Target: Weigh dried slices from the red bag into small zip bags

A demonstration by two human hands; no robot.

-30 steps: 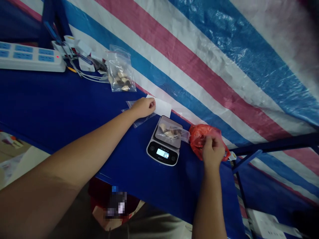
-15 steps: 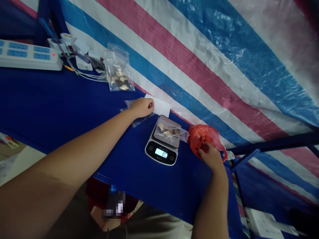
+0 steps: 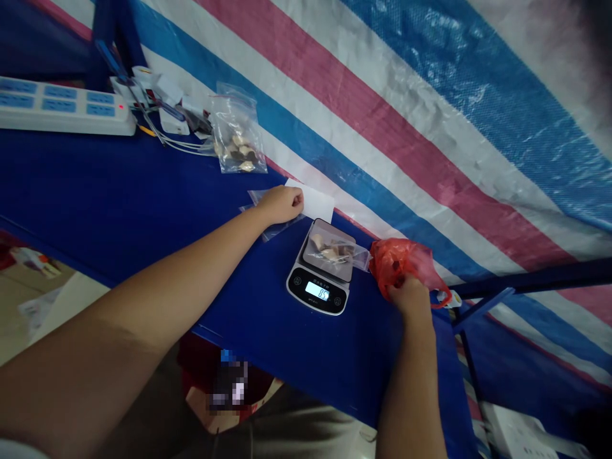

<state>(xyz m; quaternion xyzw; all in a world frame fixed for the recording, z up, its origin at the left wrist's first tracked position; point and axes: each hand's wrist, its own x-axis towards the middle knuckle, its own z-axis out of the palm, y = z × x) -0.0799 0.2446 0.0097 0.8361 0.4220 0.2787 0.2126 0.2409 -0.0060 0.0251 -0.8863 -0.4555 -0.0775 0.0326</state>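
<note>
Blue table (image 3: 95,191), right hand (image 3: 410,298) fingertips hidden by red bag (image 3: 404,262), contents unclear

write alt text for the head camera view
A small digital scale on a blue table holds a clear zip bag of pale and dark pieces, its display lit. The person's right hand touches a red plastic bag beside it; the left hand rests on a white paper slip.

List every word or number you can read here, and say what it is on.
"85": on the lit display of the digital scale; a decimal point, if any, is too small to tell.
Small print above that display: too small to read.
Power strip: no readable marking.
White paper slip: no writing visible.
</note>
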